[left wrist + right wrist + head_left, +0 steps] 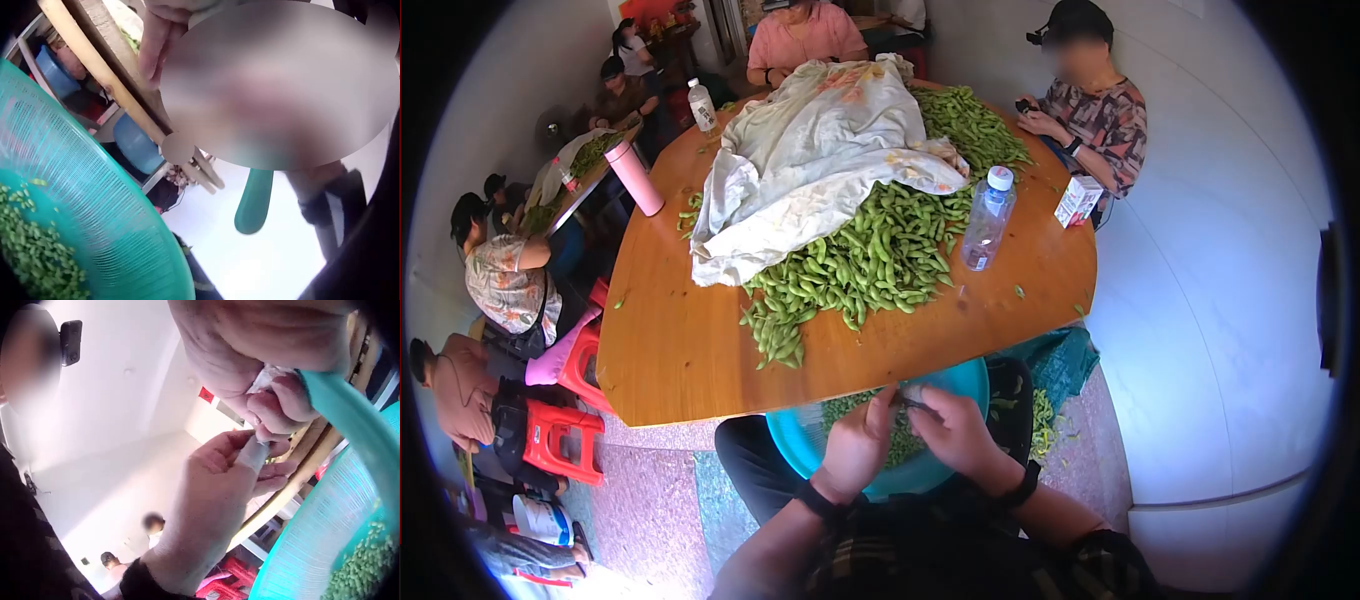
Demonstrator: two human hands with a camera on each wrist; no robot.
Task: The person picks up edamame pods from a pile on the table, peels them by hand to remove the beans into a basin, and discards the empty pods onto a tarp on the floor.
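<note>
Both hands meet over a teal basket (778, 440) holding shelled green beans (362, 572). The left hand (860, 447) (215, 494), with a white wrap on its thumb, pinches at a small dark item (915, 404) between the hands; what it is cannot be made out. Against those fingertips are the curled fingers of the right hand (962, 432) (269, 353), which has white material around a finger. From its palm a teal handle (350, 406) sticks out; its rounded end (253, 203) shows in the left wrist view. Blur hides much of the left wrist view.
The wooden table (680, 370) carries a heap of green pods (850, 260), a stained white cloth (800, 150), a clear bottle (988, 220), a pink flask (634, 178) and a small carton (1079, 200). Several people sit around; red stools (565, 435) stand left. A green bag (1055, 370) lies right.
</note>
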